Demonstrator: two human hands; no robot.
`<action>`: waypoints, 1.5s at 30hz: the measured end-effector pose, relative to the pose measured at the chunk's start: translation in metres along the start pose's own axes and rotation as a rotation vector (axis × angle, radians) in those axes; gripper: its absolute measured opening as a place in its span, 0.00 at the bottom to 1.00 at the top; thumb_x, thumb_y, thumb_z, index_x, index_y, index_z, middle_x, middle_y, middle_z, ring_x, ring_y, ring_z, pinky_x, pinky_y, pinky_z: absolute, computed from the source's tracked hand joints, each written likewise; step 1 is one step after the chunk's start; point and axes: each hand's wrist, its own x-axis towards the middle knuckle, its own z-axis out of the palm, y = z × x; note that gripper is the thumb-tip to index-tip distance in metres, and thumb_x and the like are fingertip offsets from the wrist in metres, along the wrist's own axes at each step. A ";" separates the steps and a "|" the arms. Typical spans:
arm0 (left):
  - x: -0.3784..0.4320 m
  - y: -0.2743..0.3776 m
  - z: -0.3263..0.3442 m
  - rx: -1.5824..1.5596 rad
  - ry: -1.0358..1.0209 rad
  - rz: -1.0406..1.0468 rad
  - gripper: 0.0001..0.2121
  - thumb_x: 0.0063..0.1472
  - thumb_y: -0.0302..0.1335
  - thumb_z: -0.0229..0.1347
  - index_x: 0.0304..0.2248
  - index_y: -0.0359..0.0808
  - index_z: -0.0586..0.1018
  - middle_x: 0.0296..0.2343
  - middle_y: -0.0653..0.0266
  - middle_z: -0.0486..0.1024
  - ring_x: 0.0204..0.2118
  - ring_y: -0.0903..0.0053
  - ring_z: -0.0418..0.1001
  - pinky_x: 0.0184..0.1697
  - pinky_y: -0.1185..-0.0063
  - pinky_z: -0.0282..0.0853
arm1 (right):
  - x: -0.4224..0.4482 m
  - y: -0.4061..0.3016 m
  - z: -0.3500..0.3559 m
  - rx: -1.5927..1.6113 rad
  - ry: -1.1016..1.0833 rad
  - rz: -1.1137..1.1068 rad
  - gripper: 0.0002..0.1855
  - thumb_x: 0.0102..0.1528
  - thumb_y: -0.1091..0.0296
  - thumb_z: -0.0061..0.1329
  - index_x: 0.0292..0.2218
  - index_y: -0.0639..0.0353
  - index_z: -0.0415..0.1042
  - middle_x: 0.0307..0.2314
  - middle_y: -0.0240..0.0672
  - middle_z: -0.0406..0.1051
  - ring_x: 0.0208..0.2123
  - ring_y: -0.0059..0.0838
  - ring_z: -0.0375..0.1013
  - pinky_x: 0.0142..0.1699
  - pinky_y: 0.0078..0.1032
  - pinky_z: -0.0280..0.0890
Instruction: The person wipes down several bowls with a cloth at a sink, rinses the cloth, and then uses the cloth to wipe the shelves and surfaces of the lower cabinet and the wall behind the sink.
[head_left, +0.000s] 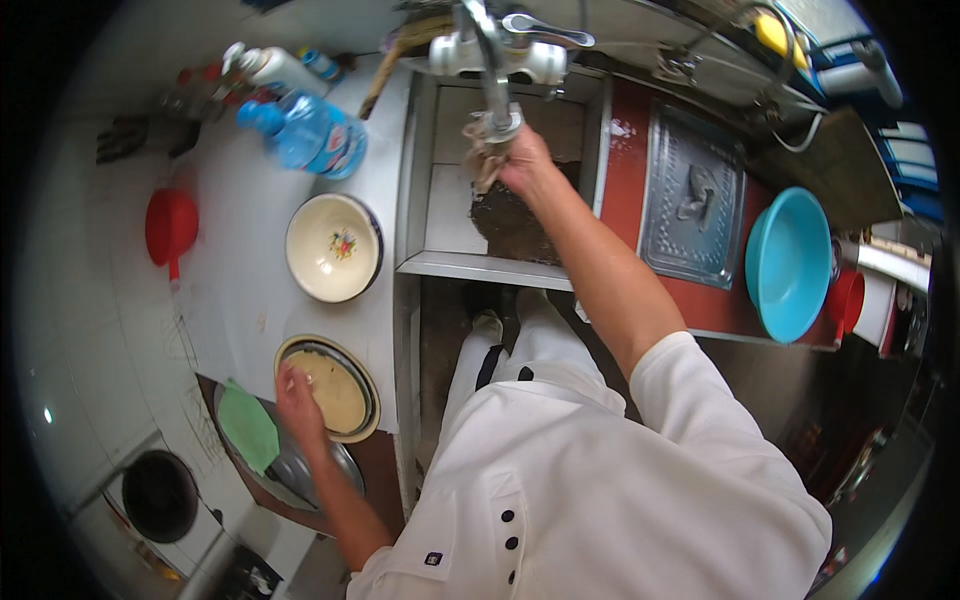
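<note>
My right hand (523, 159) is shut on a wet-looking beige cloth (486, 161) under the spout of the faucet (499, 56), above the tiled sink basin (456, 217). Part of the basin floor looks dark and wet. My left hand (298, 386) is over the left edge of a round cream bowl (373, 431) that holds a darker-rimmed round dish (341, 390); whether it touches them is not plain. Farther up the white counter sits a cream enamel bowl (330, 247) with a flower print inside.
Blue plastic bottles (322, 139) and a white pump bottle (277, 69) stand at the upper left, near a red dipper (171, 225). A green cloth (247, 426) lies on a metal lid at lower left. Right of the sink are a metal tray (694, 195) and a turquoise basin (789, 264).
</note>
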 end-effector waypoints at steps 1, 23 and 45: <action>-0.007 0.047 0.045 -0.436 -0.214 -0.128 0.21 0.65 0.36 0.44 0.54 0.34 0.62 0.48 0.50 0.63 0.47 0.63 0.69 0.47 0.71 0.67 | 0.008 -0.001 -0.011 0.099 -0.006 0.018 0.14 0.54 0.55 0.50 0.34 0.56 0.72 0.28 0.35 0.73 0.30 0.33 0.72 0.35 0.34 0.68; 0.056 0.197 0.388 -1.276 -1.168 -0.285 0.24 0.62 0.45 0.39 0.50 0.36 0.67 0.50 0.50 0.63 0.54 0.58 0.61 0.56 0.64 0.57 | -0.046 0.003 -0.004 -1.410 0.270 -1.088 0.15 0.44 0.55 0.47 0.22 0.58 0.76 0.29 0.45 0.67 0.37 0.44 0.64 0.44 0.41 0.58; 0.020 0.217 0.353 -1.031 -0.850 -0.025 0.24 0.67 0.45 0.31 0.49 0.34 0.65 0.49 0.64 0.65 0.50 0.71 0.65 0.54 0.71 0.59 | -0.027 -0.008 -0.007 -0.956 0.261 -0.647 0.19 0.53 0.63 0.50 0.41 0.67 0.68 0.36 0.47 0.70 0.37 0.38 0.70 0.42 0.28 0.64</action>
